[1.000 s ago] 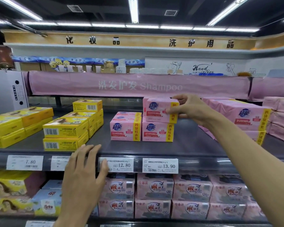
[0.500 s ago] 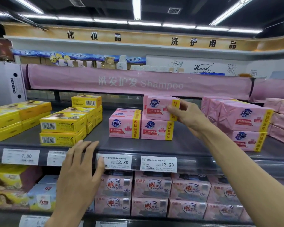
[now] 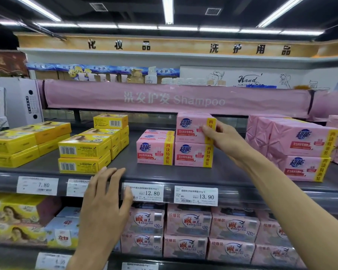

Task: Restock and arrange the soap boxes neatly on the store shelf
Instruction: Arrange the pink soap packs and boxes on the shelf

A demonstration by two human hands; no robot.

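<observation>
The top soap box [image 3: 191,128], pinched at its right end by the right hand [image 3: 227,139] atop the lower soap box [image 3: 191,155], was best squared flush with it, while the empty left hand [image 3: 103,197] was rested flat below-left.

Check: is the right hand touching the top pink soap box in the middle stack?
Touching. The head view shows the right hand gripping the top pink soap box at its right end, thumb pressed on its front face, with no gap.
</observation>
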